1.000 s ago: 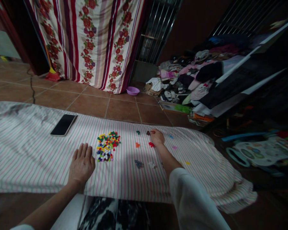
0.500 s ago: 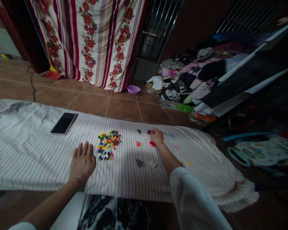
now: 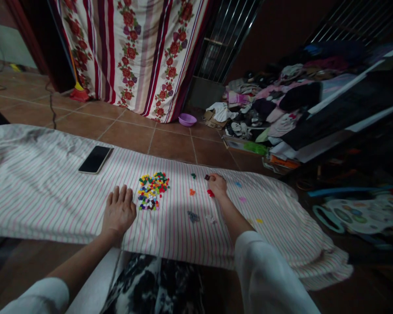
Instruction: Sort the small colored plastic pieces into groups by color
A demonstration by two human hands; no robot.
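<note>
My left hand (image 3: 119, 210) lies flat on the striped cloth (image 3: 52, 200), fingers stretched out and holding nothing. Just right of it is a mixed heap of tiny coloured blocks (image 3: 153, 189). My right hand (image 3: 218, 185) has its fingers pinched together at a small group of dark brown blocks (image 3: 207, 177); whatever is between the fingertips is hidden. Red blocks (image 3: 210, 193) lie right beneath this hand. Other small single-colour groups surround it: green blocks (image 3: 193, 175), orange blocks (image 3: 192, 192), grey blocks (image 3: 193, 216), white blocks (image 3: 211, 219), blue blocks (image 3: 238, 184), pink blocks (image 3: 242, 199) and yellow blocks (image 3: 259, 221).
A phone (image 3: 95, 159) rests on the cloth at the left. Beyond the far edge, a purple basin (image 3: 187, 119) stands on the tiled floor by a floral curtain (image 3: 131, 56). Piled clothes (image 3: 268, 100) fill the back right.
The view has shifted slightly, moving the scene a little. My right hand stays by the dark brown blocks, which show a little more clear of the fingertips; my left hand keeps its place.
</note>
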